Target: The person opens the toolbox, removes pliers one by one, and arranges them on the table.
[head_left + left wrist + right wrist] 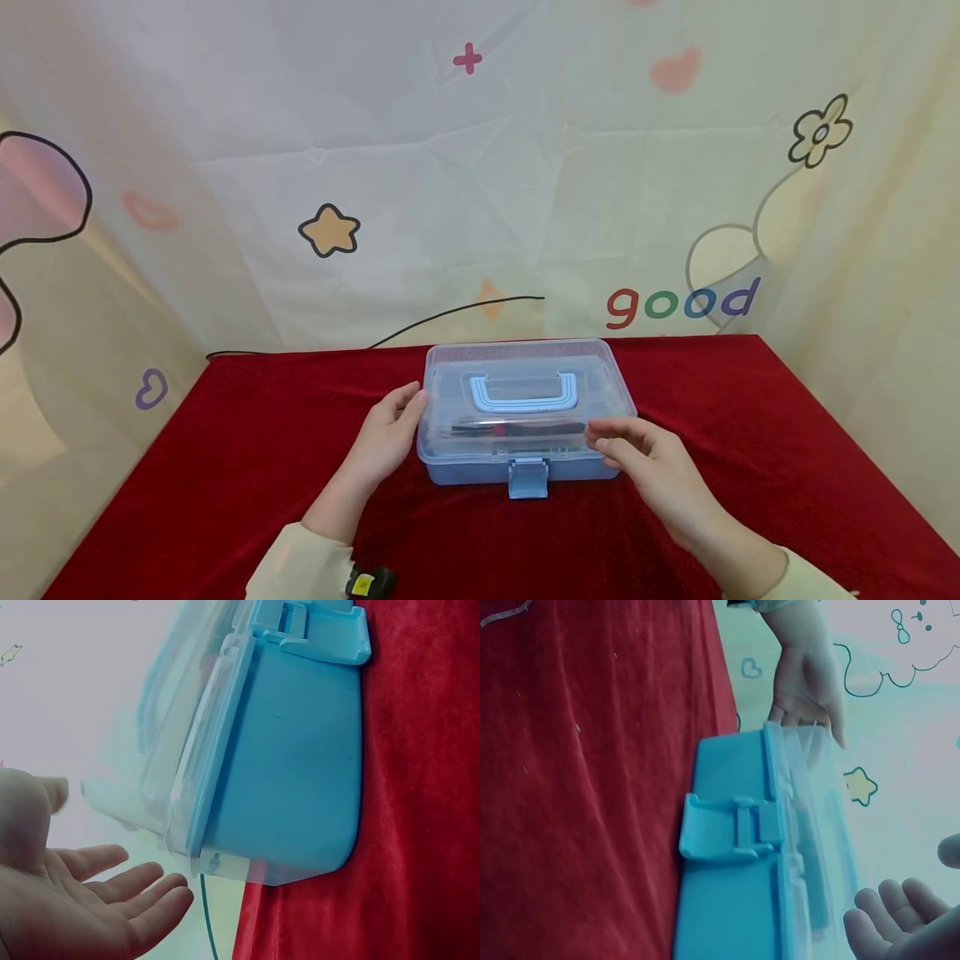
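A blue plastic storage box (468,473) with a clear lid (450,379) lies on the red cloth. Its front latch (528,479) hangs flipped down, and the lid sits on the base. A light-blue carry handle (525,405) lies folded on top. Dark, slender items show through the lid. My left hand (387,435) is beside the box's left edge, fingers extended and holding nothing. Over the lid's front right corner is my right hand (660,467), fingers loosely bent with nothing in them. In the left wrist view, the left fingers (142,881) are near the lid's corner.
Red velvet cloth (247,450) covers the table around the box. A pale printed curtain (420,208) hangs behind the table and along both sides. On my left wrist is a black strap (372,581) with a yellow label.
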`<state>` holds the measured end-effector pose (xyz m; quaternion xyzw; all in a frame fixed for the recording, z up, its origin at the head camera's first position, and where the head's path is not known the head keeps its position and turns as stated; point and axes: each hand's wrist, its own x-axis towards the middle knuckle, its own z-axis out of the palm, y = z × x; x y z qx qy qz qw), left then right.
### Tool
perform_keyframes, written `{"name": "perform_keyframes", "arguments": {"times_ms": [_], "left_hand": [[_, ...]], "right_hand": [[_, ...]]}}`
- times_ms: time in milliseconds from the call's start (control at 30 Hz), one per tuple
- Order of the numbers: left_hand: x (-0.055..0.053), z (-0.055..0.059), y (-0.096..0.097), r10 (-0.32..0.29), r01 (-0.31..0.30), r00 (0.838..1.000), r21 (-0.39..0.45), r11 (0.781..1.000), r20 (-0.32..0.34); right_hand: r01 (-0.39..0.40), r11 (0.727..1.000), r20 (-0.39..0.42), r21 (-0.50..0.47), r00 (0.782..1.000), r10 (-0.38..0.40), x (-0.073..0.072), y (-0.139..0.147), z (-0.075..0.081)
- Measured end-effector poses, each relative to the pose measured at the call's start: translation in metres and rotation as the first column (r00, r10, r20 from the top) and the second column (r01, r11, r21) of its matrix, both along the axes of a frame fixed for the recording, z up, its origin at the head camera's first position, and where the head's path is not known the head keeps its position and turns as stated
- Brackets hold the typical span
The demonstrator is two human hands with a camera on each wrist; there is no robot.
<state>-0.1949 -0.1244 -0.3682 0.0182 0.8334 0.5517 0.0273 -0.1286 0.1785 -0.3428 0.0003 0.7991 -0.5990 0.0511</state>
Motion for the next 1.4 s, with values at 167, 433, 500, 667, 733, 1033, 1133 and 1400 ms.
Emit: {"name": "perform_keyframes", "arguments": {"times_ms": [167, 433, 500, 667, 733, 1033, 1133, 1400], "left_hand": [[0.004, -0.003, -0.002, -0.022, 0.021, 0.999, -0.026, 0.999, -0.038], [0.007, -0.013, -0.001, -0.055, 0.047, 0.995, -0.097, 0.994, -0.083], [0.008, -0.017, 0.0, -0.072, 0.062, 0.992, -0.103, 0.993, -0.101], [0.008, -0.026, 0.002, -0.09, 0.077, 0.989, -0.111, 0.991, -0.118], [0.008, -0.028, 0.002, -0.09, 0.077, 0.99, -0.116, 0.99, -0.113], [0.007, -0.036, 0.003, -0.098, 0.086, 0.986, -0.087, 0.992, -0.137], [0.005, -0.039, 0.003, -0.087, 0.076, 0.985, -0.08, 0.994, -0.148], [0.0, -0.048, 0.006, -0.067, 0.056, 0.98, -0.062, 0.996, -0.186]], "right_hand": [[0.04, 0.994, -0.119, 0.102, 0.992, -0.028, -0.004, 0.006, 0.003], [0.129, 0.97, -0.365, 0.206, 0.93, -0.046, -0.016, 0.018, -0.008], [0.15, 0.965, -0.387, 0.214, 0.92, -0.057, -0.018, 0.021, -0.011], [0.19, 0.947, -0.408, 0.258, 0.91, -0.071, -0.023, 0.026, -0.016], [0.191, 0.942, -0.402, 0.276, 0.913, -0.067, -0.025, 0.027, -0.017], [0.094, 0.947, -0.331, 0.308, 0.944, 0.014, -0.04, 0.033, -0.031], [0.047, 0.958, -0.315, 0.282, 0.948, 0.046, -0.045, 0.035, -0.037], [-0.017, 0.971, -0.286, 0.24, 0.954, 0.088, -0.057, 0.035, -0.049]]}}
